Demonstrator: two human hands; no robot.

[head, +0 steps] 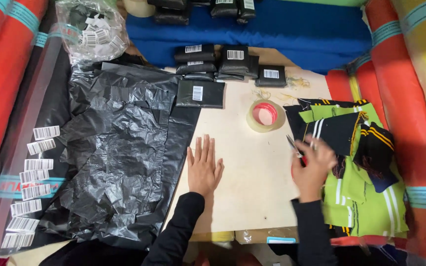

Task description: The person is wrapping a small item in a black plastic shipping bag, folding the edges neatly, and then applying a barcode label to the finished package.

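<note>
Two hands: left hand [204, 167] flat, empty on table [252, 167]; right hand [312, 165] grips scissors [294, 147].

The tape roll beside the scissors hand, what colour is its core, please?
Red core in the clear tape roll, seen from the head view.

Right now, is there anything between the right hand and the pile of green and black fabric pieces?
Nothing visible. The right hand, holding scissors, already lies at the left edge of the fabric pieces. The tape roll stands apart, farther up the table.
</note>
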